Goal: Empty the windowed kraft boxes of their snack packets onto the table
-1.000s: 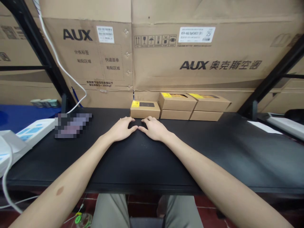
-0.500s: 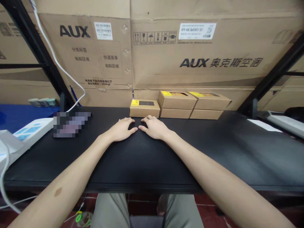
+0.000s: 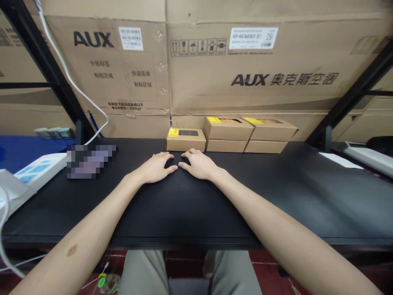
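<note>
My left hand (image 3: 157, 167) rests palm down on the black table (image 3: 184, 217), thumb held apart from the other fingers. Beside it, almost thumb to thumb, my right hand (image 3: 198, 164) lies the same way. Neither holds anything. Just beyond the fingertips is a small brown cardboard box (image 3: 186, 143) with a yellow label and a dark window on top; my right fingertips are close to its front, and I cannot tell if they touch. To its right, more brown boxes stand in two stacks, a left stack (image 3: 227, 133) and a right stack (image 3: 268, 133), each two high.
A pixelated flat object (image 3: 90, 162) lies to the left, near a white power strip (image 3: 37, 172) with a white cable (image 3: 69, 76). White paper (image 3: 340, 160) lies on the right. Large cardboard sheets (image 3: 199, 90) stand behind the table, between black slanted posts (image 3: 353, 92).
The view has shifted very slightly. Both hands stay in the same place on the table, and the boxes have not moved.
</note>
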`<state>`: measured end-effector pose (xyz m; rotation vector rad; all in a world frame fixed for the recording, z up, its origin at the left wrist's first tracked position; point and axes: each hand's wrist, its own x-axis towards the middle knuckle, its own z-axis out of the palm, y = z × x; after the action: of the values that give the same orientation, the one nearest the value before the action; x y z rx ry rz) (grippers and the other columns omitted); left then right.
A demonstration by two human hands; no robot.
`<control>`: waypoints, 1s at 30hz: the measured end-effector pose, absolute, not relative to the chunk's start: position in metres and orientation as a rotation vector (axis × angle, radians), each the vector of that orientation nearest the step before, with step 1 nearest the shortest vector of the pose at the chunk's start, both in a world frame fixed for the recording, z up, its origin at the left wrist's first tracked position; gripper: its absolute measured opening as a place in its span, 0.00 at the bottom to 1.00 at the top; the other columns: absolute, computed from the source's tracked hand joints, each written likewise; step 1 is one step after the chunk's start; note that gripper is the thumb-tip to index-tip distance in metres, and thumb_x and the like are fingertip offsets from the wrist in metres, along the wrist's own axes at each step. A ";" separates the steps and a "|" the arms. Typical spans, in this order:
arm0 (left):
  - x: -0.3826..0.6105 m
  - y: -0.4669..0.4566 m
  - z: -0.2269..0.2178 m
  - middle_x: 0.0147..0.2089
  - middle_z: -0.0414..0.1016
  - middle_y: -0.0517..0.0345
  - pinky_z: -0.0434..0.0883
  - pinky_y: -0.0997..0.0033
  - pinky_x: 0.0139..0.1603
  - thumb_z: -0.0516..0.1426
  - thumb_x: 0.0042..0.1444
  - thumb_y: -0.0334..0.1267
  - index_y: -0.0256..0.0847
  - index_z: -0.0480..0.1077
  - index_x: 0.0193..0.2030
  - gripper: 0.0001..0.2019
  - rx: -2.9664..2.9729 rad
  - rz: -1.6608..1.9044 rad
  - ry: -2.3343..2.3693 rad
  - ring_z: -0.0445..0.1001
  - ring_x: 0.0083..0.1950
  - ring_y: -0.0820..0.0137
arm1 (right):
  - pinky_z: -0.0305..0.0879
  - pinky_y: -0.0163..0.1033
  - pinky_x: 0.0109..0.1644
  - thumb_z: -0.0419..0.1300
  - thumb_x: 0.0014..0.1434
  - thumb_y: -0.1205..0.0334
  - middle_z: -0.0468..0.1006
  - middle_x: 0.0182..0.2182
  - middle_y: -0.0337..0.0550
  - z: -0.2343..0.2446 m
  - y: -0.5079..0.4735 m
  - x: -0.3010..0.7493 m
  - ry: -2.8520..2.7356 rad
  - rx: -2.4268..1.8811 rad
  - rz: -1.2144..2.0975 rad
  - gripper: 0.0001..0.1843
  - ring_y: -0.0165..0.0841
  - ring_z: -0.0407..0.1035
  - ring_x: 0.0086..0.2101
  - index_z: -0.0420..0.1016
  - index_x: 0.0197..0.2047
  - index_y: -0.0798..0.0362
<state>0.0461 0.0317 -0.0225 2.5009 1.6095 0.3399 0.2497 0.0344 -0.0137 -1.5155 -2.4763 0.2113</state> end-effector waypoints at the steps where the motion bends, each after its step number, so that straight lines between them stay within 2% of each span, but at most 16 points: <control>1: 0.046 0.032 -0.023 0.73 0.69 0.37 0.59 0.47 0.76 0.51 0.65 0.55 0.34 0.69 0.68 0.33 2.502 0.338 1.608 0.64 0.76 0.50 | 0.63 0.53 0.69 0.54 0.73 0.49 0.72 0.64 0.60 -0.014 0.034 0.250 -2.475 -1.514 0.214 0.30 0.52 0.67 0.63 0.71 0.69 0.60; 8: 0.045 0.033 -0.023 0.73 0.69 0.37 0.60 0.45 0.75 0.51 0.65 0.55 0.35 0.69 0.68 0.32 2.504 0.348 1.602 0.65 0.75 0.50 | 0.63 0.52 0.68 0.55 0.73 0.49 0.72 0.64 0.61 -0.014 0.034 0.251 -2.472 -1.504 0.229 0.30 0.52 0.66 0.64 0.71 0.69 0.60; 30: 0.045 0.030 -0.021 0.73 0.68 0.35 0.60 0.48 0.75 0.51 0.65 0.55 0.33 0.68 0.69 0.33 2.512 0.325 1.589 0.64 0.76 0.51 | 0.63 0.52 0.68 0.55 0.72 0.50 0.72 0.64 0.61 -0.016 0.036 0.251 -2.468 -1.492 0.209 0.30 0.51 0.67 0.63 0.72 0.68 0.60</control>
<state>0.0453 0.0305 -0.0215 2.5117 1.5891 0.3248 0.2511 0.0356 -0.0155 -1.4922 -2.4680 0.2093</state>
